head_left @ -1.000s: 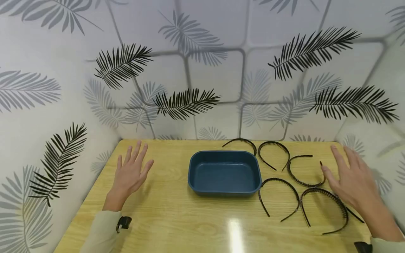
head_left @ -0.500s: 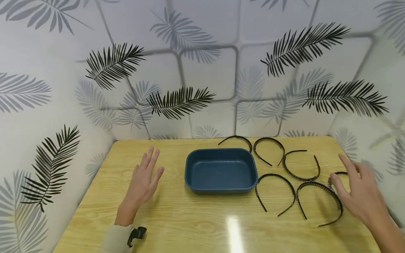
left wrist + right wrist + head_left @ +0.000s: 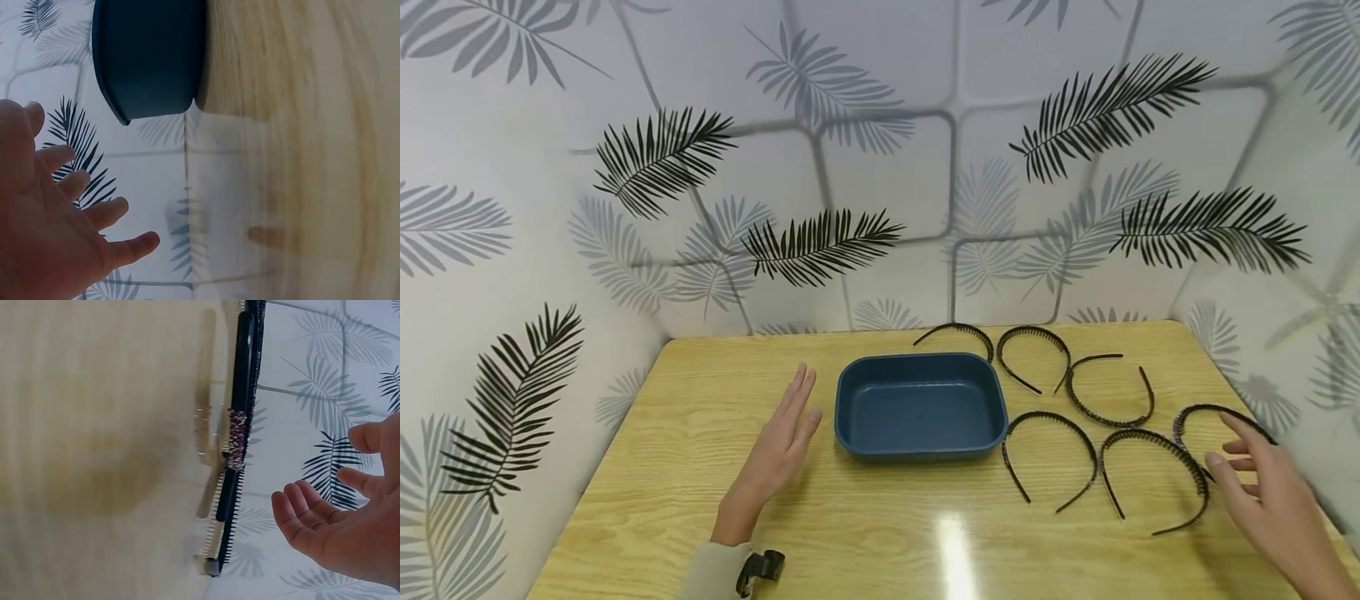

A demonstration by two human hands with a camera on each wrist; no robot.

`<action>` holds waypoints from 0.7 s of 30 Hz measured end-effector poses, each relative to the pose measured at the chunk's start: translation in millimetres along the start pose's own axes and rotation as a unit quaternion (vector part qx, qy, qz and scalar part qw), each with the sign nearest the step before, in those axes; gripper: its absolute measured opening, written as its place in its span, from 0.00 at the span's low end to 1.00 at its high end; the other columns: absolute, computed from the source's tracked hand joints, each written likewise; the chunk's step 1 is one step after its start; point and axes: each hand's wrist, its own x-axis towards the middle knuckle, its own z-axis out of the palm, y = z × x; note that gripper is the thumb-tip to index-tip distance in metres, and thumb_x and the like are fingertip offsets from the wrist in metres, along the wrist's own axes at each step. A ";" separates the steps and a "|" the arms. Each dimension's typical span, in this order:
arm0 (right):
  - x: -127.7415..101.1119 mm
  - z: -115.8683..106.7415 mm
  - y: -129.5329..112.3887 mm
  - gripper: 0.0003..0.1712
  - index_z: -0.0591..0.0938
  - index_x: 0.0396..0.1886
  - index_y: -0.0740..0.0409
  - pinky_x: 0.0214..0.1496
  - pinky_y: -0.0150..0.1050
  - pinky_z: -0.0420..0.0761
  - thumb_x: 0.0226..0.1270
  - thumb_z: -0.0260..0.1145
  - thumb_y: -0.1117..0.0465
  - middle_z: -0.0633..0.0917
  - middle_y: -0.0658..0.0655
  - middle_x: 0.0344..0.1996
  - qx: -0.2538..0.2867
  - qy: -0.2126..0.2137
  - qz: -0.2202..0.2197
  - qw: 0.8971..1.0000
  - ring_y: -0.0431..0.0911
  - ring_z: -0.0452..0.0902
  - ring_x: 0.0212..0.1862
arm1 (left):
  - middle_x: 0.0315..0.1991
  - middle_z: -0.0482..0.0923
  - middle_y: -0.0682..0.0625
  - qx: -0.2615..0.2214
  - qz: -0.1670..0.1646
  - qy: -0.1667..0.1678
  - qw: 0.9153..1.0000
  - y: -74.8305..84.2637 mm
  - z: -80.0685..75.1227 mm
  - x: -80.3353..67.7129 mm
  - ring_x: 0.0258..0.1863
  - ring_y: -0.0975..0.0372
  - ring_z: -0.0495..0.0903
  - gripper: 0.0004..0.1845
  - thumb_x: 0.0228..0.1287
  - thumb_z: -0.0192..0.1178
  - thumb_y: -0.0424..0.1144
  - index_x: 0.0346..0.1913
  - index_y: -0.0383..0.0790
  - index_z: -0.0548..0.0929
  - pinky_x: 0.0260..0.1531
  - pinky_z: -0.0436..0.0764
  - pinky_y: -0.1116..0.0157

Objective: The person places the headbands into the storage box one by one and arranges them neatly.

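Wooden table (image 3: 700, 433): spread left hand (image 3: 778, 450) nears unlabelled blue tray (image 3: 921, 446); spread right hand (image 3: 1273, 500), wrist cropped, overlaps outermost headband (image 3: 1195, 410).

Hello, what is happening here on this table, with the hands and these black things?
A person sits at a wooden table with a dark blue tray that holds nothing. Six black toothed headbands lie to its right. The right hand, fingers relaxed, is over the nearest-right headband but holds nothing. The left hand is open and flat, just left of the tray, not touching it. No headband is in the tray yet.
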 end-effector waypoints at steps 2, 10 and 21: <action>-4.7 -0.7 2.8 0.35 0.59 0.79 0.69 0.26 0.43 0.82 0.81 0.57 0.59 0.75 0.79 0.52 0.005 -0.013 0.014 1.000 0.72 0.76 0.46 | 0.84 0.38 0.47 -0.006 0.005 -0.008 1.000 1.3 4.6 1.5 0.81 0.47 0.45 0.33 0.85 0.45 0.39 0.84 0.41 0.47 0.74 0.54 0.39; -29.6 -4.8 24.2 0.38 0.55 0.80 0.70 0.30 0.49 0.83 0.84 0.53 0.51 0.78 0.78 0.51 0.014 -0.079 0.095 0.992 0.73 0.79 0.46 | 0.83 0.38 0.44 -0.019 0.021 -0.072 0.997 4.1 22.1 9.2 0.81 0.47 0.43 0.32 0.85 0.44 0.39 0.83 0.36 0.47 0.75 0.52 0.40; -38.6 -2.8 30.8 0.37 0.57 0.78 0.70 0.31 0.37 0.85 0.83 0.56 0.52 0.79 0.77 0.51 0.069 -0.110 0.109 0.985 0.54 0.85 0.41 | 0.84 0.37 0.43 -0.017 0.013 -0.106 0.994 -3.4 25.3 12.1 0.81 0.48 0.42 0.33 0.86 0.42 0.43 0.83 0.36 0.45 0.75 0.52 0.42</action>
